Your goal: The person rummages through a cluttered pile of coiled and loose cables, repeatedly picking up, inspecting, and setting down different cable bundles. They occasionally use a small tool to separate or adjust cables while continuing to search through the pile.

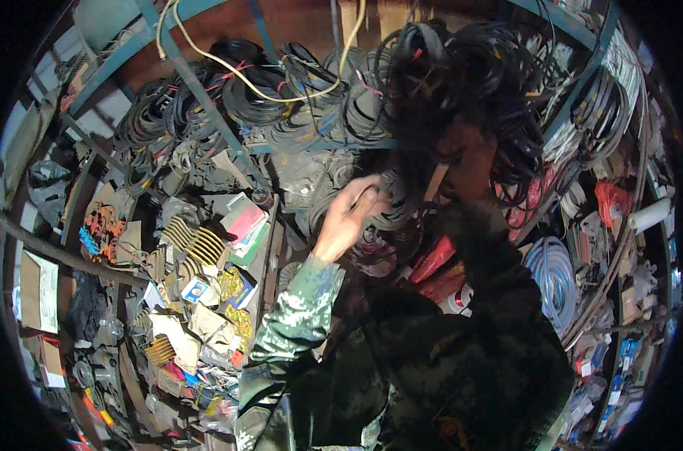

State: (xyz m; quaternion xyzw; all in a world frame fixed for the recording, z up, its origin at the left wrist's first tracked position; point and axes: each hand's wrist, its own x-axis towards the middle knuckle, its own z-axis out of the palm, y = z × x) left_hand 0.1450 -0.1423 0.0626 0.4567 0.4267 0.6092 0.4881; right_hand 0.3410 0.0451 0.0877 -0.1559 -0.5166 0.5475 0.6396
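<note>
My left hand (pixel 350 214) is raised in front of my body, lit brightly, its fingers bent and slightly blurred beside coiled grey cable (pixel 395 197). Whether a strand lies between its fingers cannot be told. In deep shadow, my right hand (pixel 468 152) reaches up to a bundle of black coiled cables or belts (pixel 426 84) on the shelf; its fingers and what they touch are hidden in the dark. More black coils (pixel 257 93) lie along the shelf to the left, some tied with red string. A pale cord (pixel 268 99) hangs in a loop before them.
Blue-green metal shelf posts (pixel 206 104) cross the view. At left, small boxes, papers and yellowish curved parts (pixel 206 245) crowd a surface. Red plastic bags (pixel 434 259) lie below the coils. A coil of bluish hose (pixel 550 282) hangs at right beside packed shelves.
</note>
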